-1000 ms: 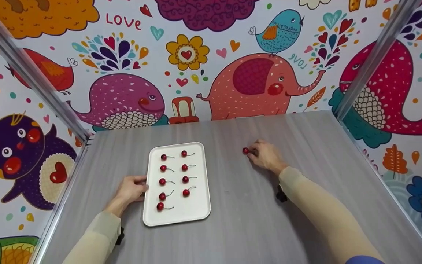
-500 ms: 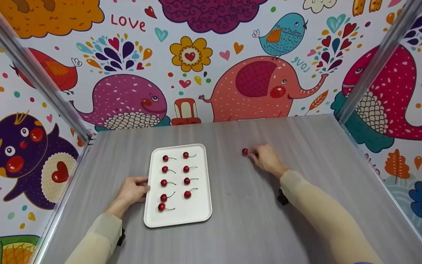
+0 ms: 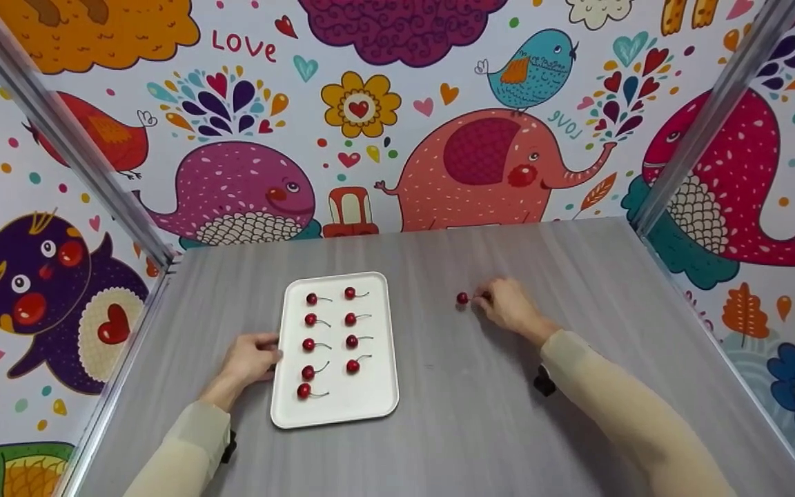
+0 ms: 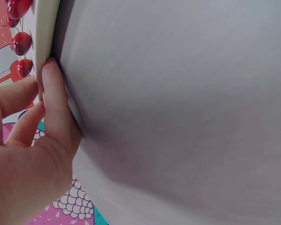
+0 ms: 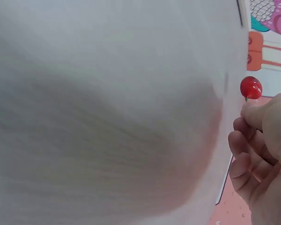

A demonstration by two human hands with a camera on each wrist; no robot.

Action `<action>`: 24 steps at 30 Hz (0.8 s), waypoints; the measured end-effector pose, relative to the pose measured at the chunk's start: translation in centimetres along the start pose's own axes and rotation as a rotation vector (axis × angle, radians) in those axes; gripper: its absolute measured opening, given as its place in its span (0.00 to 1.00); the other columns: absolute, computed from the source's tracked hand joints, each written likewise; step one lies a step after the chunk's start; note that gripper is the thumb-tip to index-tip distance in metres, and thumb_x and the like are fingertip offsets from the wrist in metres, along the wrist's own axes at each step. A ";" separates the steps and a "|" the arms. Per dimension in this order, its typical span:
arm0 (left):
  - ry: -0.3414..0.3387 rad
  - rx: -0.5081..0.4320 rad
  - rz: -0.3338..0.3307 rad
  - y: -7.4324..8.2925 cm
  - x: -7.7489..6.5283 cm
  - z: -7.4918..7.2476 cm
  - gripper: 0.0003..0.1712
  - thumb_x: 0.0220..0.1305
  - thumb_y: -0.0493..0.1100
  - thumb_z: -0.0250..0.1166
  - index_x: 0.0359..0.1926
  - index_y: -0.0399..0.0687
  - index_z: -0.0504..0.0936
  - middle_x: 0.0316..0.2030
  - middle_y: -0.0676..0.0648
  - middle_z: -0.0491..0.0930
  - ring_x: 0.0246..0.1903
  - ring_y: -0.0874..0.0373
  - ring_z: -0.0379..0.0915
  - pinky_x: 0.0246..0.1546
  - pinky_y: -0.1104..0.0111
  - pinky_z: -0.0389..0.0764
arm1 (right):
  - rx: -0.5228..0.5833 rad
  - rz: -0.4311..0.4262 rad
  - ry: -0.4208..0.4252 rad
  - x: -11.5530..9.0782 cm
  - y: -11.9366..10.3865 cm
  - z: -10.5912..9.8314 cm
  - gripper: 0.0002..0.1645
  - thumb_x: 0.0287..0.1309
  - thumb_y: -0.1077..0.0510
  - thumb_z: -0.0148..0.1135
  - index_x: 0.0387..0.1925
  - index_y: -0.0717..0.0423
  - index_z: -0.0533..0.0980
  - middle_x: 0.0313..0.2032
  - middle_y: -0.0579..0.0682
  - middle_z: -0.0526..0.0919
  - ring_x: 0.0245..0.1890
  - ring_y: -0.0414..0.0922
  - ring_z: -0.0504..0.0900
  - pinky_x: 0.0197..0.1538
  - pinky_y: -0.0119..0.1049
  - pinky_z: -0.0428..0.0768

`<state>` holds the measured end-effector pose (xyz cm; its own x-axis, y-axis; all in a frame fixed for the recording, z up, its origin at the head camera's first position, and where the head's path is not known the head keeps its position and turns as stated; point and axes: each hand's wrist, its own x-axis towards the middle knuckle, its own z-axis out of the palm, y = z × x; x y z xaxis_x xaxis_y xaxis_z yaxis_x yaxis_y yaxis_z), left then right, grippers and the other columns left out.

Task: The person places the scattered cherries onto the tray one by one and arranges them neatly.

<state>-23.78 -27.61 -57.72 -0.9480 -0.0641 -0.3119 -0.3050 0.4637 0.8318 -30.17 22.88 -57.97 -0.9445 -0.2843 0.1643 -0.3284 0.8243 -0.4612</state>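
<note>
My left hand (image 3: 249,357) is at the left edge of a white rectangular tray (image 3: 375,400). In the left wrist view, its thumb and fingers (image 4: 56,101) pinch the tray's rim from both sides. On the tray lie several red cherries (image 3: 352,341) with thin stems, in two columns; the right column is shorter at the near end. To the right of the tray, my right hand (image 3: 510,305) holds another cherry (image 3: 462,298) by its stem. The right wrist view shows this cherry sticking out past the thumb and fingertip, the other fingers curled loosely below.
Under everything is a grey wood-grain table (image 3: 439,442). Walls printed with cartoon animals (image 3: 480,166) enclose its back and sides, with metal posts (image 3: 680,131) at the back corners.
My right hand has moved slightly nearer to me with its cherry, which now shows farther out from the fingertips. My left hand and the tray have stayed in place.
</note>
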 end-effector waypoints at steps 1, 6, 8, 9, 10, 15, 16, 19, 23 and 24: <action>-0.002 -0.007 0.003 0.0 0.0 0.0 0.31 0.72 0.30 0.64 0.74 0.25 0.78 0.49 0.37 0.81 0.44 0.53 0.85 0.43 0.61 0.96 | 0.011 0.000 0.001 -0.2 -0.2 0.0 0.08 0.76 0.60 0.72 0.43 0.61 0.92 0.39 0.55 0.95 0.36 0.46 0.88 0.43 0.48 0.91; 0.000 -0.008 0.007 -0.1 0.0 0.0 0.31 0.72 0.29 0.64 0.74 0.25 0.78 0.48 0.38 0.82 0.42 0.54 0.85 0.41 0.63 0.95 | 0.095 -0.039 0.007 -1.2 -1.4 0.3 0.08 0.76 0.60 0.71 0.42 0.59 0.93 0.36 0.51 0.94 0.32 0.39 0.82 0.37 0.35 0.82; 0.003 -0.001 0.007 -0.1 0.1 0.0 0.31 0.72 0.30 0.64 0.74 0.26 0.78 0.48 0.37 0.82 0.42 0.55 0.85 0.41 0.63 0.95 | 0.131 -0.068 0.009 -1.6 -2.2 0.5 0.08 0.76 0.60 0.72 0.41 0.58 0.93 0.35 0.51 0.94 0.31 0.37 0.81 0.36 0.32 0.81; 0.004 0.002 0.009 0.0 0.0 0.0 0.30 0.72 0.30 0.64 0.74 0.26 0.78 0.48 0.37 0.82 0.42 0.55 0.85 0.41 0.63 0.95 | 0.151 -0.082 0.005 -1.8 -2.6 0.6 0.08 0.76 0.60 0.72 0.42 0.58 0.93 0.35 0.51 0.94 0.31 0.37 0.81 0.35 0.31 0.81; 0.003 0.002 0.014 0.0 0.0 -0.1 0.31 0.72 0.30 0.64 0.74 0.25 0.78 0.48 0.37 0.82 0.42 0.55 0.85 0.41 0.63 0.95 | 0.162 -0.099 0.001 -1.9 -3.0 0.8 0.07 0.76 0.60 0.72 0.42 0.58 0.93 0.35 0.51 0.94 0.31 0.37 0.82 0.36 0.31 0.81; 0.008 0.011 0.026 0.0 -0.1 -0.1 0.30 0.72 0.31 0.64 0.74 0.25 0.78 0.48 0.36 0.84 0.41 0.56 0.85 0.40 0.63 0.95 | 0.197 -0.187 -0.066 -2.7 -5.4 1.8 0.07 0.74 0.61 0.71 0.41 0.59 0.92 0.35 0.52 0.94 0.31 0.35 0.82 0.36 0.30 0.82; 0.007 0.015 0.028 0.1 -0.1 -0.1 0.30 0.72 0.30 0.64 0.73 0.24 0.78 0.48 0.36 0.84 0.41 0.56 0.85 0.41 0.62 0.95 | 0.199 -0.204 -0.079 -2.9 -6.0 2.0 0.06 0.73 0.62 0.71 0.40 0.59 0.92 0.34 0.51 0.94 0.31 0.35 0.82 0.37 0.30 0.82; 0.007 0.024 0.021 0.0 -0.2 0.0 0.31 0.73 0.31 0.64 0.74 0.24 0.78 0.49 0.36 0.84 0.41 0.56 0.85 0.42 0.61 0.96 | 0.222 -0.244 -0.121 -3.2 -7.4 2.9 0.06 0.71 0.62 0.72 0.38 0.59 0.92 0.32 0.51 0.93 0.31 0.33 0.80 0.36 0.29 0.81; 0.006 0.029 0.012 0.0 -0.1 0.1 0.31 0.74 0.31 0.64 0.75 0.25 0.77 0.49 0.36 0.83 0.43 0.54 0.86 0.42 0.61 0.96 | 0.237 -0.291 -0.153 -3.5 -9.2 4.1 0.05 0.69 0.62 0.73 0.38 0.57 0.92 0.31 0.50 0.92 0.31 0.31 0.78 0.37 0.27 0.80; 0.006 0.027 0.011 0.1 -0.1 0.1 0.31 0.74 0.31 0.64 0.75 0.25 0.77 0.49 0.36 0.83 0.43 0.54 0.86 0.42 0.61 0.96 | 0.238 -0.301 -0.159 -3.5 -9.6 4.3 0.05 0.69 0.61 0.73 0.38 0.57 0.92 0.31 0.49 0.92 0.31 0.31 0.78 0.37 0.27 0.80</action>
<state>-23.68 -27.51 -57.67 -0.9518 -0.0645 -0.2997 -0.2920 0.4884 0.8223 -23.74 13.85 -57.91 -0.7888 -0.5831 0.1943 -0.5642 0.5615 -0.6053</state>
